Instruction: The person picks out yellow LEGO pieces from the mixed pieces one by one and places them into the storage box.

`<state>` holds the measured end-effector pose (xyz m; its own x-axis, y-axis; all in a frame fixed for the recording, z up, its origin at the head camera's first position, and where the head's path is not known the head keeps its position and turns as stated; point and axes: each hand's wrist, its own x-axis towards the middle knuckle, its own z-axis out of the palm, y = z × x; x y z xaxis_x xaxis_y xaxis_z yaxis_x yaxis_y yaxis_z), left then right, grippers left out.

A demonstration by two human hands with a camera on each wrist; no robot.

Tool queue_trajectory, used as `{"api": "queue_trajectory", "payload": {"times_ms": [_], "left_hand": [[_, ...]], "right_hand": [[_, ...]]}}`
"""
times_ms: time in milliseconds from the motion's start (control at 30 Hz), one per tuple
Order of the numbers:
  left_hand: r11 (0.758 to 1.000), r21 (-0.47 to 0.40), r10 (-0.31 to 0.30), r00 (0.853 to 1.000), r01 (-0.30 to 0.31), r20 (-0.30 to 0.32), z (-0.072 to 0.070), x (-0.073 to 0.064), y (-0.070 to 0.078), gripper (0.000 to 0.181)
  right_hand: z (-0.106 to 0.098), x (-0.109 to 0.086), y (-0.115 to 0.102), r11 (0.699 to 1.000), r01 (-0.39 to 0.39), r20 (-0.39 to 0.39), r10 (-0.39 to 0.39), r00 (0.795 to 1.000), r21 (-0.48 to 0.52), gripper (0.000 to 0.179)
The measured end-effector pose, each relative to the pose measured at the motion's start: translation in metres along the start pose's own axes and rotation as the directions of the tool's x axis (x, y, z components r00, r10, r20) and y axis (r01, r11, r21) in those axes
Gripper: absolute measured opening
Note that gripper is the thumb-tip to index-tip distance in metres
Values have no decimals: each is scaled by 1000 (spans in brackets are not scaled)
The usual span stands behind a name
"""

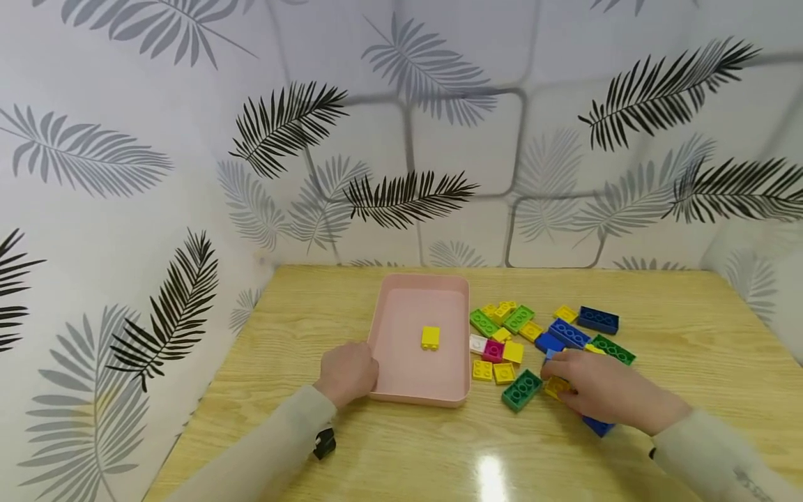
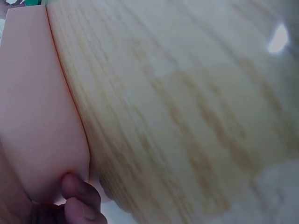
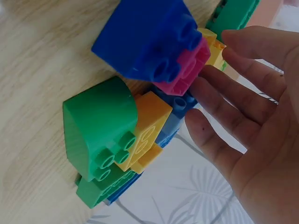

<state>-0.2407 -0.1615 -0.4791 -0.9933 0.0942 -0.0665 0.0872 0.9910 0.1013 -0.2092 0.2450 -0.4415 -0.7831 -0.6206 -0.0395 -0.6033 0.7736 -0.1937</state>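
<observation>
My left hand (image 1: 348,373) grips the left side of a pink tray (image 1: 417,401) near its front corner. In the left wrist view, curled fingertips (image 2: 79,189) press against the tray wall. A yellow building brick (image 1: 430,337) lies inside the tray. To the right, my right hand (image 1: 605,387) reaches over the pile and pinches another yellow brick (image 1: 555,388) between thumb and fingers; the palm hides part of the pile in the head view. Close by these fingers, the right wrist view shows a magenta brick (image 3: 189,70) beside a large blue brick (image 3: 140,42) and a rounded green brick (image 3: 98,121).
Several loose bricks lie between tray and right hand, among them a dark green brick (image 1: 522,390), a magenta brick (image 1: 493,351) and a light green brick (image 1: 484,322). A navy brick (image 1: 599,319) sits farther back. A feather-patterned wall (image 1: 439,237) borders the wooden table (image 1: 314,307).
</observation>
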Motion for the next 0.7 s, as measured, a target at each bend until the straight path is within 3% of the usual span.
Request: {"api": "queue_trajectory", "payload": {"times_ms": [300,700], "left_hand": [[1000,-25,-3,1000,3,0,-2,-3,-1,35],[1000,-5,11,1000,-11,-12,1,-2,1,35]], "right_hand": [[9,4,-9,987,-3,-46,-5,999,-162,26],[11,5,-10,982,16,-78,-31,996,-188,27]]}}
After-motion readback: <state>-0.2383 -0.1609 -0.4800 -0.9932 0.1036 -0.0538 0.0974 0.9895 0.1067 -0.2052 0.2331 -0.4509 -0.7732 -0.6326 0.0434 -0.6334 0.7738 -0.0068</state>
